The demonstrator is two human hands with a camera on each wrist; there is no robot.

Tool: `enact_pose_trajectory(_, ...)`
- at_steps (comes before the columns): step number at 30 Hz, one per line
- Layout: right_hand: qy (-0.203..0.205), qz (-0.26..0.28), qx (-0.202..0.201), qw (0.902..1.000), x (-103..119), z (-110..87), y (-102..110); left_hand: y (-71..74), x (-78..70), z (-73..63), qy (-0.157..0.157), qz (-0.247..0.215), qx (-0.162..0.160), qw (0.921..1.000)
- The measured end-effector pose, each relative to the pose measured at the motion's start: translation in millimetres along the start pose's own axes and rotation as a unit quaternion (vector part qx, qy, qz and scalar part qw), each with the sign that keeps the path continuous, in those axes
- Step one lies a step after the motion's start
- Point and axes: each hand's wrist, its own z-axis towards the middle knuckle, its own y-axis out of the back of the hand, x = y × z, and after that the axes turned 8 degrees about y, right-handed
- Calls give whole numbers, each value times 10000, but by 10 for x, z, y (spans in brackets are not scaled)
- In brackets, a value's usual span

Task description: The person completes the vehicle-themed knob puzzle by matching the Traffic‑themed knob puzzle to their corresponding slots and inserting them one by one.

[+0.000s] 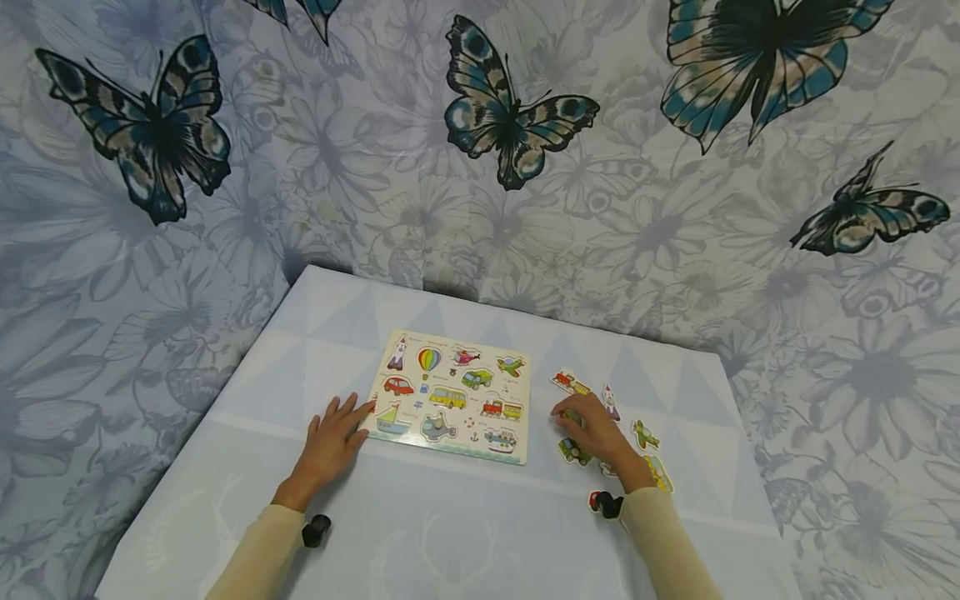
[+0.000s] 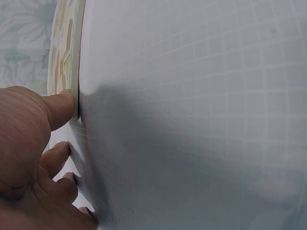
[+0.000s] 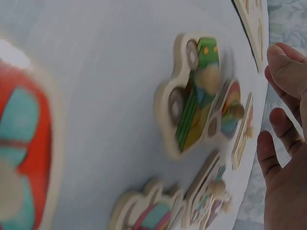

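A puzzle board (image 1: 457, 446) with vehicle pictures lies on the table. My left hand (image 1: 330, 437) rests at its left edge, fingers spread on the cloth; in the left wrist view the thumb (image 2: 61, 108) touches the board's corner. My right hand (image 1: 596, 429) hovers over loose knobbed pieces right of the board, fingers loosely bent, holding nothing in the right wrist view. Below it are a green truck piece (image 3: 189, 98) and a hot-air balloon piece (image 3: 229, 115). A red train piece (image 1: 570, 382) lies just beyond the fingertips.
Around the right hand lie a rocket piece (image 1: 611, 403), a green plane piece (image 1: 646, 434), a yellow bus piece (image 1: 660, 473) and a red car piece (image 3: 29, 148). A pale patterned cloth covers the table (image 1: 450, 533). Behind it rises a butterfly-print wall (image 1: 337, 208).
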Motion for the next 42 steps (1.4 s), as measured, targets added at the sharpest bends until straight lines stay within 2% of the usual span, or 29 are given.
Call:
enact_pose_trajectory(4, -76, 293, 21, 9995, -20, -123, 29, 16, 14, -19, -2, 74, 21, 10000)
enact_pose_trajectory(7, -133, 334, 89, 9993, -24, -199, 45, 24, 15, -28, 22, 107, 37, 9999)
enact_pose_trajectory(12, -451, 307, 142, 9984, -38, -285, 89, 26, -20, -12, 9, 34, 35, 10000)
enact_pose_trajectory(15, -336, 388, 175, 9985, -78, -324, 102, 25, -33, -7, 29, 41, 19, 10000)
enact_pose_trajectory(20, 101, 517, 131, 9985, -129, -377, 110, 37, -37, -11, 79, 41, 51, 9999)
enact_pose_trajectory(26, -10, 594, 183, 9981, -130, -438, 142, 52, -53, -27, 52, 27, 4, 10000)
enact_pose_trajectory(34, 461, 760, 137, 9959, -135, -528, 160, 47, -51, -48, 54, 43, 19, 10000)
enact_pose_trajectory(42, 404, 637, 142, 9971, -93, -543, 176, 43, -54, -35, 16, 34, -57, 10000)
